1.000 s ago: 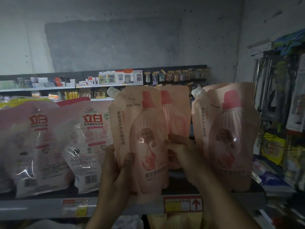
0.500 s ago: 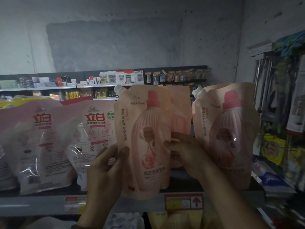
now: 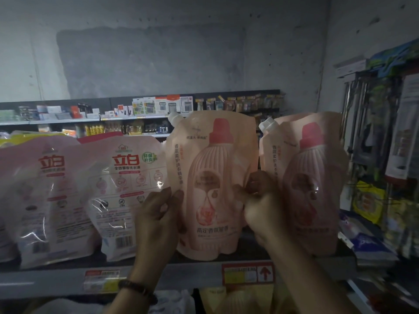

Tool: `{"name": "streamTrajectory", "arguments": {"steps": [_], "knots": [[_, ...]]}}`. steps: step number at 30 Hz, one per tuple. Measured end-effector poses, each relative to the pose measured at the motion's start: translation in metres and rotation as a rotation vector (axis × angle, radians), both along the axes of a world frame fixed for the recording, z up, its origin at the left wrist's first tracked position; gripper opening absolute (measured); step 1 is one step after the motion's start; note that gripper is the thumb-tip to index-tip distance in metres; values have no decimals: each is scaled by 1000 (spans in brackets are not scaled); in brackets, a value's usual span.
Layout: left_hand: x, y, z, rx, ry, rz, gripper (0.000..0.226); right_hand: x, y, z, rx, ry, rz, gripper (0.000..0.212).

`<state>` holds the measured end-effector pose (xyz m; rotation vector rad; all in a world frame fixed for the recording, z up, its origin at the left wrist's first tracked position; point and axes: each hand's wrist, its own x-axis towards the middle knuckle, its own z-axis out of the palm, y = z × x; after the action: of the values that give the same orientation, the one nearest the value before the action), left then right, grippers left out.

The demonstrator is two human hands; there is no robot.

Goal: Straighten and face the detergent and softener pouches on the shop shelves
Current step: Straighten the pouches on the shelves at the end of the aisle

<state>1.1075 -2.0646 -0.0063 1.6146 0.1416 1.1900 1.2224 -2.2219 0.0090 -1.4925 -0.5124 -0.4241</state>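
a bare grey wall [image 3: 158, 53] with a darker patch fills the top. below it a far shelf [image 3: 145, 118] carries small boxed goods and yellow bottles [image 3: 94, 130]. a hanging rack [image 3: 381, 143] of packaged items stands at the right, with a yellow packet [image 3: 368, 201] low on it. price tags [image 3: 248, 273] sit below.

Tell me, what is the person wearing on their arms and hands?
Both hands are bare, with no gloves or rings that show. The left hand has a dark beaded bracelet around its wrist. The right hand has nothing on its wrist. No sleeves show on either forearm.
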Motion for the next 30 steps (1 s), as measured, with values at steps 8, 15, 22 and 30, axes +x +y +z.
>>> {"name": "streamTrajectory", "arguments": {"steps": [8, 15, 22, 30], "knots": [[24, 4, -13, -17, 9, 29, 25, -32, -10, 7, -62, -118, -179, 31], [37, -3, -12, 50, 11, 49, 33, -25, -17, 8, -178, -116, -331, 29], [45, -3, -19, 167, 69, 134, 35, -21, -21, 8, -339, -118, -344, 24], [26, -13, -11, 239, 116, 86, 24, -20, -29, 5, -343, -97, -281, 22]]}}
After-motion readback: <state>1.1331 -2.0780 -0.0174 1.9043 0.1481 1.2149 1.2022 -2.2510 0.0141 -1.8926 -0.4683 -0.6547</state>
